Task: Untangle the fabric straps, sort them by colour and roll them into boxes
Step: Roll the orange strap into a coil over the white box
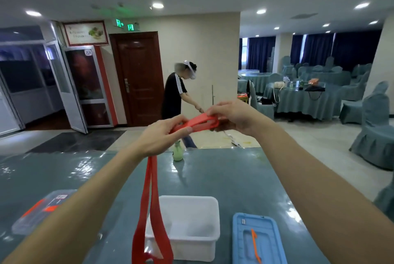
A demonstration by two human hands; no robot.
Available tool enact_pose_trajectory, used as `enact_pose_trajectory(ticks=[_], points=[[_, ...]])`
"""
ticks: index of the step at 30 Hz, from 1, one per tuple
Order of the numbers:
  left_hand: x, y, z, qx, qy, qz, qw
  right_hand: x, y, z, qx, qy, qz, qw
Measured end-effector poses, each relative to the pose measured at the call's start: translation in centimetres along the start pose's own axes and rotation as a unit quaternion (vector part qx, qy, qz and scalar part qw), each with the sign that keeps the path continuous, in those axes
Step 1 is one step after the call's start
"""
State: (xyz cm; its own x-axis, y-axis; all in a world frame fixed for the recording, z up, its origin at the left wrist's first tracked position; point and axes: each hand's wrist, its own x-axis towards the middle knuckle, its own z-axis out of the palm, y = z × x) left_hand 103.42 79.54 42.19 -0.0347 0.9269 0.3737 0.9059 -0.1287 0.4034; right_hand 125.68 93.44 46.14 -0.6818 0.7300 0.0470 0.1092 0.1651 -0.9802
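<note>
Both hands, left hand (162, 135) and right hand (234, 114), pinch a folded red fabric strap (198, 122) above a white plastic box (210, 221) on a glossy teal table (234, 174)

No legible words anywhere. Far left, above brown door (138, 76): green lit exit signs (119, 22), pictograms only, no letters made out. Framed poster (86, 33) just left of them: red script, too blurred to read. Small sticker (88, 52) on glass door below: unreadable. Near, on bench (213, 174): labels on clear lid (32, 216) at left and blue lid (266, 227) at right, too small to read.
</note>
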Motion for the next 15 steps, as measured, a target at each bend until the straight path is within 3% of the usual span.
enact_pose_trajectory(ticks=[2,4,6,9,12,15], points=[[-0.4,-1.5,-1.3,0.043,0.012,-0.005,0.999,0.3,0.1,1.5,-0.009,-0.055,0.087,0.995],[-0.9,-3.2,-2.5,0.006,-0.021,-0.015,1.000,0.8,0.2,2.6,0.027,-0.095,0.123,0.987],[-1.7,-4.6,-3.6,-0.059,-0.086,-0.026,0.994,1.7,0.0,3.4,0.101,-0.085,0.112,0.985],[-2.4,-5.8,-4.2,-0.068,-0.141,-0.022,0.987,2.6,-0.4,5.3,0.171,-0.073,0.085,0.979],[-3.0,-6.4,-3.7,-0.119,-0.136,-0.029,0.983,3.0,-0.6,7.0,0.193,-0.044,0.075,0.977],[-3.1,-7.0,-2.8,-0.256,-0.097,-0.062,0.960,3.0,-1.2,7.9,0.199,-0.030,0.068,0.977]])
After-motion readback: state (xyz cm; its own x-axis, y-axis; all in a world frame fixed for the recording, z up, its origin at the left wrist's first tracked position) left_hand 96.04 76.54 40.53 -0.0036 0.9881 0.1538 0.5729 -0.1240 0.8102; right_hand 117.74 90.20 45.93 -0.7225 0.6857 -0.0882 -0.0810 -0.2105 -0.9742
